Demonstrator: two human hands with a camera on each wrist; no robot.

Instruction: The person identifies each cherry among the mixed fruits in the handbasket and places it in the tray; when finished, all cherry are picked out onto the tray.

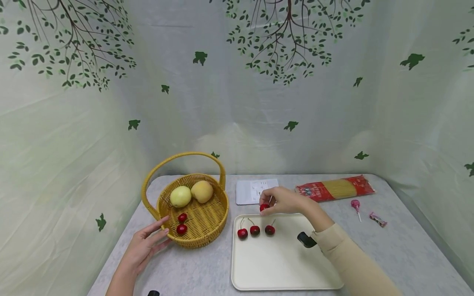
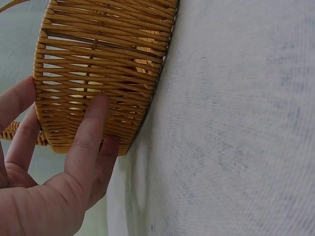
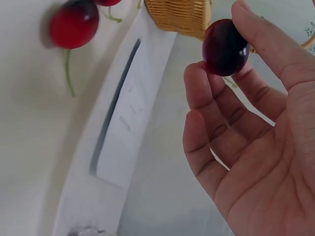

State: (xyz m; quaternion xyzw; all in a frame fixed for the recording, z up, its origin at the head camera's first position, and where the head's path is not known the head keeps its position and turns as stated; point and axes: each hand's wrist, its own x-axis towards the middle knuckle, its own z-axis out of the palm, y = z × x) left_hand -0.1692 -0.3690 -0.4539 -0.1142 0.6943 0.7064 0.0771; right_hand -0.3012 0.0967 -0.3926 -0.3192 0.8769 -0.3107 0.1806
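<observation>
My right hand [image 1: 283, 200] pinches a dark red cherry [image 3: 222, 53] between thumb and fingers, above the far edge of the cream tray [image 1: 285, 263]. Three stemmed cherries [image 1: 254, 230] lie in a row on the tray's upper left part. To the left stands a yellow wicker basket [image 1: 203, 240] with a tall handle. Inside it are a pale green-yellow fruit [image 1: 180, 196], a yellow peach-like fruit [image 1: 202, 191] and two red cherries [image 1: 182, 229]. With fingers mostly extended, my left hand [image 1: 142, 248] touches the basket's near left side; the left wrist view shows fingertips [image 2: 98, 105] against the weave.
Behind the tray lies a white card or packet [image 1: 246, 193] with some writing. A red and yellow package of what looks like noodles [image 1: 335, 189] is at the back right, with a pink lollipop [image 1: 355, 204] and a wrapped candy [image 1: 378, 219] in front. Curtains surround the table.
</observation>
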